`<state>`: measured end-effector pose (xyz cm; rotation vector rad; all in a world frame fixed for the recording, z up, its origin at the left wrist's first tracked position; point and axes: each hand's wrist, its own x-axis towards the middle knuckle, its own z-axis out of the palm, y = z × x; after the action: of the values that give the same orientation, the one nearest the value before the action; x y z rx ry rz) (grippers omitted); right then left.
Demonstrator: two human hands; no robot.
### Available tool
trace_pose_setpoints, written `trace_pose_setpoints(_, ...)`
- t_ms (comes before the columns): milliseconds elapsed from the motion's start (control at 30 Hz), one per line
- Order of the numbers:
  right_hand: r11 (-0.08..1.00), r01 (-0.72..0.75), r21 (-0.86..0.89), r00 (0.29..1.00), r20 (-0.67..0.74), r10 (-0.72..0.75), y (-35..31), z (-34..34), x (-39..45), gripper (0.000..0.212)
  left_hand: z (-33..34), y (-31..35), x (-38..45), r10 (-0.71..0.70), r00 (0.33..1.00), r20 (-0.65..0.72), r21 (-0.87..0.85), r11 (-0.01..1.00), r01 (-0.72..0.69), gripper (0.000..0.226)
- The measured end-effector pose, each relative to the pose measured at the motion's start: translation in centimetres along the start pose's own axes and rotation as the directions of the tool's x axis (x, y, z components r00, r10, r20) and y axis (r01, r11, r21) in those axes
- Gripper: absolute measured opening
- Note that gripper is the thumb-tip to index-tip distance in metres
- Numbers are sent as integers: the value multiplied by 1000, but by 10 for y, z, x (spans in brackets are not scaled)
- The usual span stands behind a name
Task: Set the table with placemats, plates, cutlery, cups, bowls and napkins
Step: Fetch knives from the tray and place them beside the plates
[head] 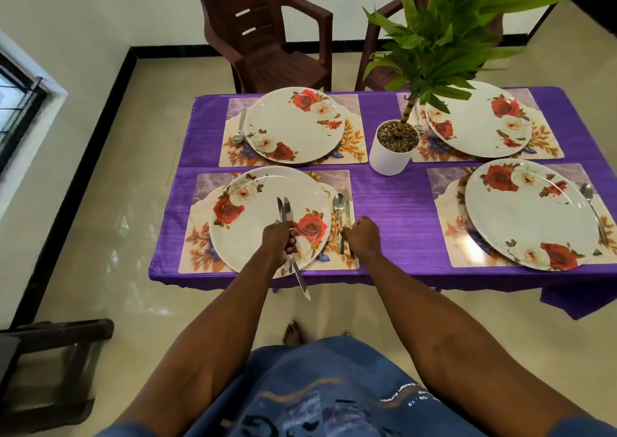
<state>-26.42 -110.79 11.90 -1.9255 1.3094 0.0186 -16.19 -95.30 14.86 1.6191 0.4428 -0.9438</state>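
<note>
Four floral placemats lie on the purple tablecloth (394, 209), each bearing a white rose-patterned plate. Over the near left plate (263, 209) my left hand (278, 239) grips a bundle of knives (287, 212), blades sticking out above and below the fist. My right hand (362, 236) rests on the near left placemat (197, 236), fingers closed at the handle of a knife (346, 209) that lies beside a spoon (339, 207), right of the plate. Single spoons lie by the far left plate (290, 124) and the near right plate (531, 212).
A white pot with a green plant (394, 151) stands at the table's middle, partly hiding the far right plate (480, 121). Two brown plastic chairs (267, 35) stand behind the table. A dark stool (50, 369) is at the lower left on the tiled floor.
</note>
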Motion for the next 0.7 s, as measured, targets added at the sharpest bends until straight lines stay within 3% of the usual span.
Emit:
trace_pose_setpoints(133, 999, 6, 39, 1000, 15, -7, 1, -4, 0, 28, 1, 1, 1, 10, 1000, 19, 19, 1000, -10, 22)
trace_pose_setpoints(267, 983, -33, 181, 998, -44, 42, -2, -8, -7, 27, 3, 2, -3, -16, 989, 146, -55, 998, 24, 22)
trace_pose_setpoints(433, 933, -52, 355, 993, -83, 86, -7, -13, -19, 29, 16, 6, -15, -49, 909, 414, -132, 985, 114, 22)
trace_pose_setpoints(600, 865, -88, 494, 996, 21, 89, -1, -28, -26, 20, 47, 4, -21, -91, 860, 503, -133, 974, 181, 24)
trace_pose_setpoints(700, 810, -117, 574, 990, 0, 142, 11, -48, -31, 21, 75, -2, -28, -114, 813, 571, -98, 974, 206, 23)
